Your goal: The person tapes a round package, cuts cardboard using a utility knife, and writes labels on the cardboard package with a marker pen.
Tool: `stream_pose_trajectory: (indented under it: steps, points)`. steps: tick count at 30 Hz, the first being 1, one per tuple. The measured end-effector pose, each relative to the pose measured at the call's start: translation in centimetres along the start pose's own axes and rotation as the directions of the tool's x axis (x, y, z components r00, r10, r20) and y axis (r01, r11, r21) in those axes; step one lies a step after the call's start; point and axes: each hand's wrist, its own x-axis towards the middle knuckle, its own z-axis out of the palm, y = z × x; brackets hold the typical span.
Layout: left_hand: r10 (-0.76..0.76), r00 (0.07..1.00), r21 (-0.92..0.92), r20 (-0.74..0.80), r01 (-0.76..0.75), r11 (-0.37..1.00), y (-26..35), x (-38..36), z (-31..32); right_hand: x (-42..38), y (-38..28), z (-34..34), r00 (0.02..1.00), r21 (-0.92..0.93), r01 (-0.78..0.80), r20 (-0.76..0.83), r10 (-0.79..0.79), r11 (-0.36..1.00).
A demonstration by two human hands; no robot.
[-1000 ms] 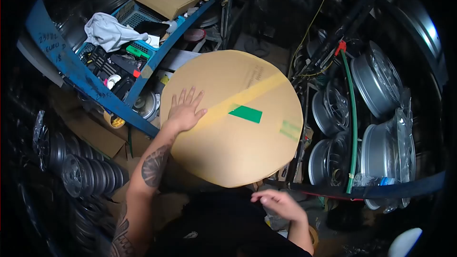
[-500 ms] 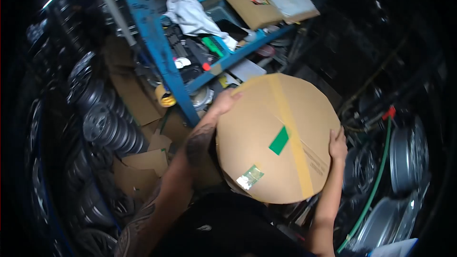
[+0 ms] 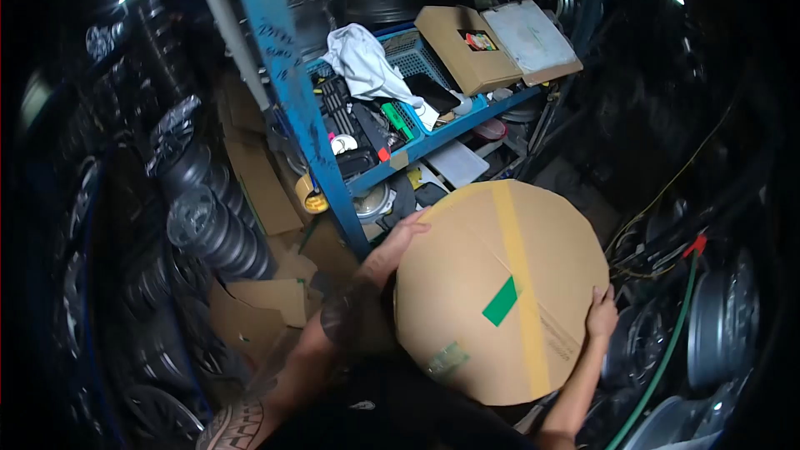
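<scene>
1. Two grips are closed on the rim of the cardboard disc (image 3: 458,283), my left hand (image 3: 407,235) far-left, my right hand (image 3: 602,317) at right
2. It sits near me, right of the blue post (image 3: 292,87)
3. I'd match both hands' pressure, steadying it without creasing the edge

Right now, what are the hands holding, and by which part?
A round brown cardboard piece with yellow tape, held by its edge: left hand at the upper left, right hand at the right.

Cardboard disc (image 3: 454,283) between 2 hands (image 3: 402,242) (shelf (image 3: 450,129) behind)
</scene>
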Motion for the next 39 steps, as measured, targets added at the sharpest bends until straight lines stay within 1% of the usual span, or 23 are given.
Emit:
stream_pose_trajectory:
  steps: [3,4,6,8,10,11,12,14,15,17,19,21,22,25,27,29,30,31,33,34,35,36,39]
  points:
    - [-0.019,0.996,0.089,-0.086,0.027,0.996,0.3,-3.0,1.2,-0.4,0.5,-0.2,0.998,0.13,0.07,-0.02,-0.068,0.989]
    - [0.025,0.996,0.144,-0.088,-0.012,0.99,-0.4,-3.0,0.4,-0.6,-0.7,-0.8,0.998,0.125,0.003,0.058,-0.01,0.992]
    - [0.091,0.989,0.227,-0.117,-0.062,0.972,-0.6,-2.9,-0.4,-0.2,-2.7,-0.2,1.0,-0.03,0.02,-0.017,-0.02,0.999]
    - [0.122,0.976,0.29,-0.182,-0.066,0.955,-0.3,-4.1,0.2,-3.3,-10.7,-3.1,0.964,-0.219,0.228,-0.089,-0.252,0.949]
    - [0.213,0.96,0.423,-0.18,-0.12,0.898,-0.3,-4.2,0.3,-5.5,-19.2,-2.9,0.831,-0.024,0.53,-0.185,-0.525,0.848]
    - [0.259,0.951,0.488,-0.168,-0.148,0.86,-0.2,-4.0,0.3,-7.0,-23.7,-3.2,0.726,0.125,0.687,-0.153,-0.67,0.716]
    - [0.284,0.946,0.559,-0.154,-0.153,0.815,-0.3,-3.9,0.0,-8.8,-28.2,-3.8,0.519,0.291,0.845,-0.236,-0.822,0.449]
    - [0.333,0.935,0.687,-0.121,-0.163,0.708,-0.8,-3.4,-1.1,-11.3,-36.7,-2.5,0.383,0.455,0.866,-0.334,-0.861,0.209]
    - [0.354,0.926,0.72,-0.13,-0.157,0.676,-1.1,-3.1,-1.4,-11.5,-40.9,-1.2,0.312,0.346,0.926,-0.473,-0.824,0.152]
    - [0.396,0.905,0.778,-0.155,-0.136,0.614,-1.9,-2.9,-1.7,-11.0,-48.2,1.0,0.391,0.321,0.904,-0.351,-0.851,0.283]
    - [0.414,0.889,0.777,-0.197,-0.116,0.619,-2.6,-3.1,-1.8,-10.0,-53.1,3.9,0.478,0.311,0.846,-0.081,-0.875,0.434]
    - [0.436,0.877,0.79,-0.203,-0.116,0.602,-2.8,-2.9,-2.2,-9.8,-55.3,5.6,0.513,0.337,0.812,-0.02,-0.858,0.478]
    - [0.373,0.9,0.791,-0.226,-0.054,0.609,-2.1,-3.3,-1.8,-9.6,-55.8,5.8,0.536,0.343,0.79,0.015,-0.844,0.508]
    - [0.364,0.912,0.743,-0.189,-0.11,0.66,-2.3,-3.3,-2.6,-8.7,-54.5,5.0,0.503,0.442,0.789,-0.067,-0.861,0.427]
    - [0.398,0.887,0.765,-0.234,-0.084,0.639,-1.2,-3.9,-0.8,-7.8,-52.7,4.1,0.579,0.534,0.736,-0.177,-0.795,0.417]
    - [0.333,0.903,0.614,-0.272,-0.104,0.783,-1.0,-4.2,0.2,-7.4,-49.1,1.5,0.641,0.704,0.629,-0.23,-0.732,0.329]
    - [0.318,0.913,0.599,-0.255,-0.109,0.794,-0.4,-4.5,0.9,-7.2,-47.4,1.2,0.645,0.733,0.638,-0.341,-0.684,0.235]
    - [0.306,0.92,0.584,-0.244,-0.113,0.804,-0.2,-4.7,1.1,-7.1,-45.5,1.3,0.642,0.749,0.649,-0.446,-0.624,0.133]
    - [0.305,0.919,0.548,-0.252,-0.124,0.827,-0.9,-4.5,0.2,-5.8,-41.1,2.5,0.629,0.733,0.673,-0.494,-0.601,0.102]
    - [0.308,0.917,0.536,-0.253,-0.132,0.834,-1.3,-4.6,-0.3,-4.2,-38.4,3.9,0.536,0.6,0.792,-0.597,-0.597,0.111]
    - [0.311,0.917,0.524,-0.249,-0.143,0.84,-1.4,-4.7,-0.8,-3.9,-34.4,3.7,0.662,0.893,0.445,-0.277,-0.697,0.069]
    - [0.324,0.912,0.533,-0.25,-0.149,0.833,-1.6,-5.0,-0.9,-3.6,-30.4,3.4,0.703,0.993,0.003,0.08,-0.707,0.115]
    - [0.371,0.899,0.562,-0.231,-0.188,0.805,-2.2,-5.9,-1.9,-4.9,-18.2,-0.5,0.747,0.971,-0.077,0.207,-0.631,0.228]
